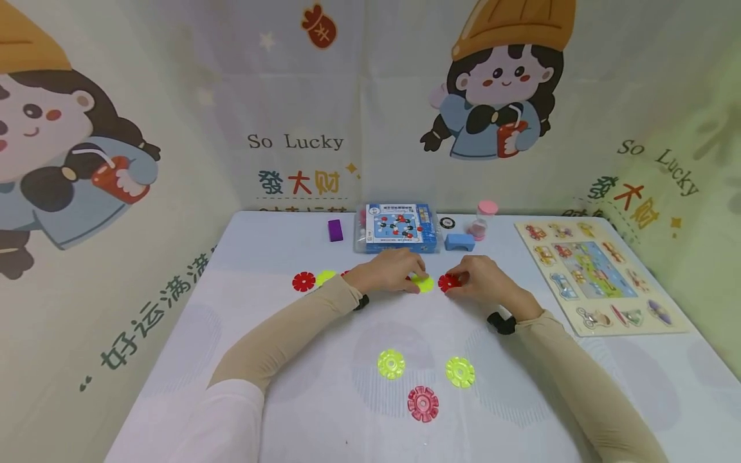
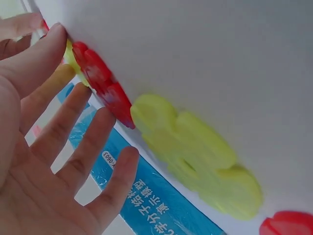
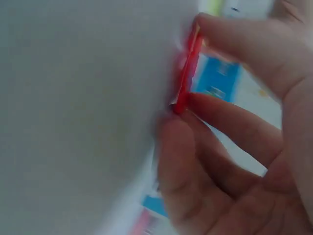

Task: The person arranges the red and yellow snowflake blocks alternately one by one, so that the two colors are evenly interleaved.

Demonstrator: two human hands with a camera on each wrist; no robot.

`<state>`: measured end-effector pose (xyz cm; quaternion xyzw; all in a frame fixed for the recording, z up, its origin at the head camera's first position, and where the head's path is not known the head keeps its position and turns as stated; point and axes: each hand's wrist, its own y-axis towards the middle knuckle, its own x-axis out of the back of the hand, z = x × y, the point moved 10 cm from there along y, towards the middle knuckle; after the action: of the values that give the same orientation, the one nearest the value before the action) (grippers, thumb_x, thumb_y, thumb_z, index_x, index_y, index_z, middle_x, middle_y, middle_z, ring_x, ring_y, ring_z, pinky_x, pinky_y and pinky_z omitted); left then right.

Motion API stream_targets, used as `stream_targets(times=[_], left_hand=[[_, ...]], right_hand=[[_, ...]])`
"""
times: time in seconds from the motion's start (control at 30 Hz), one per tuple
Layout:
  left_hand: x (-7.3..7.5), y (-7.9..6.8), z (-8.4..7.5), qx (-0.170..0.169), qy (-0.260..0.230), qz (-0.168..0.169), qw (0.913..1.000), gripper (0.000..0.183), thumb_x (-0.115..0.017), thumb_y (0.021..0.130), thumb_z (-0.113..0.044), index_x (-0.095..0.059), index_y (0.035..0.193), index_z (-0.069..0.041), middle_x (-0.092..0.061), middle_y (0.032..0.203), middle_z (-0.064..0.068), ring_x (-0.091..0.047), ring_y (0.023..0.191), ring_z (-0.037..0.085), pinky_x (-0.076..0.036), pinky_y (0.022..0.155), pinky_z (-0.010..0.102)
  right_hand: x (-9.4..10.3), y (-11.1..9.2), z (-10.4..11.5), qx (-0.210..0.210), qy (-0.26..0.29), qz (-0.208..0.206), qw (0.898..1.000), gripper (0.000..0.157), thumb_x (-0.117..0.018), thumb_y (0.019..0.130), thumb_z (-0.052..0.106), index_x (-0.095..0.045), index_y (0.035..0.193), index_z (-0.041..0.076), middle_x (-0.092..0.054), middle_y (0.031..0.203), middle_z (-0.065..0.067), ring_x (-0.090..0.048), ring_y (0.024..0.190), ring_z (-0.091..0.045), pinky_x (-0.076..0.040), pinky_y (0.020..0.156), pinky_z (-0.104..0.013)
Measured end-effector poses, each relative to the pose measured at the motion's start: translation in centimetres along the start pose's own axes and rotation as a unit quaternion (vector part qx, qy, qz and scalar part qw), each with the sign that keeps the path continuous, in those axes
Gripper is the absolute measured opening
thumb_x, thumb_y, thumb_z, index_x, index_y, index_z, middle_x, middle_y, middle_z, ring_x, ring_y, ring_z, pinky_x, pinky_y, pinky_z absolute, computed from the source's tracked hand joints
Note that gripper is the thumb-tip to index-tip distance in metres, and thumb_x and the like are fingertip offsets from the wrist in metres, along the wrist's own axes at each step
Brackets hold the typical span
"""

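Observation:
Thumb and forefinger of my left hand [image 1: 395,270] pinch a yellow-green notched plastic disc [image 1: 426,283] in the head view; the other fingers spread out in the left wrist view. Beside that disc, a red notched disc [image 2: 103,83] lies next to a larger-looking yellow-green one [image 2: 190,156]. To the right, my right hand [image 1: 483,279] pinches another red notched disc [image 1: 448,283] by its edges, close over the table. Further left along the same row are a red disc [image 1: 303,281] and a yellow-green disc [image 1: 326,278], the latter near my left sleeve.
Nearer me lie two yellow-green discs [image 1: 391,364] [image 1: 460,372] and a red disc [image 1: 423,404]. Behind the hands stand a boxed molecule kit [image 1: 399,228], a blue block [image 1: 460,242], a sand timer [image 1: 482,220] and a purple block [image 1: 335,230]. A puzzle board [image 1: 599,276] lies right.

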<state>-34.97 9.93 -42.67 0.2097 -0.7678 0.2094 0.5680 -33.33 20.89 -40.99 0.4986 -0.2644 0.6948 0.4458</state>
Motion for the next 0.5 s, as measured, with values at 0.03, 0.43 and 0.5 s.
stream_targets(times=[0.03,0.43,0.5], left_hand=[[0.0,0.1,0.1,0.0,-0.001,0.002,1.0,0.044,-0.07,0.083,-0.039,-0.063,0.124,-0.026,-0.062,0.124,-0.006,-0.055,0.113,0.012,-0.048,0.092,0.028],[0.7,1.9,-0.2,0.015,-0.027,0.004,0.9995,0.041,-0.073,0.08,-0.042,-0.068,0.117,-0.025,-0.065,0.118,-0.009,-0.056,0.112,0.01,-0.047,0.094,0.031],[0.7,2.4,-0.6,0.006,-0.022,-0.001,0.9997,0.043,-0.071,0.082,-0.042,-0.066,0.12,-0.025,-0.064,0.121,-0.01,-0.055,0.114,0.009,-0.046,0.096,0.03]], right_hand=[[-0.4,0.1,-0.3,-0.004,-0.001,0.003,1.0,0.046,-0.082,0.072,0.035,-0.073,0.107,0.007,-0.065,0.082,-0.001,-0.052,0.073,-0.013,-0.043,0.061,-0.022],[-0.7,-1.1,4.0,0.015,-0.029,-0.02,0.999,0.037,-0.082,0.071,0.038,-0.075,0.099,0.015,-0.065,0.088,0.001,-0.055,0.075,-0.012,-0.044,0.062,-0.022],[-1.6,-2.2,7.6,0.065,-0.018,0.008,0.998,0.035,-0.08,0.072,0.041,-0.075,0.099,0.019,-0.065,0.091,0.005,-0.057,0.077,-0.01,-0.047,0.065,-0.024]])
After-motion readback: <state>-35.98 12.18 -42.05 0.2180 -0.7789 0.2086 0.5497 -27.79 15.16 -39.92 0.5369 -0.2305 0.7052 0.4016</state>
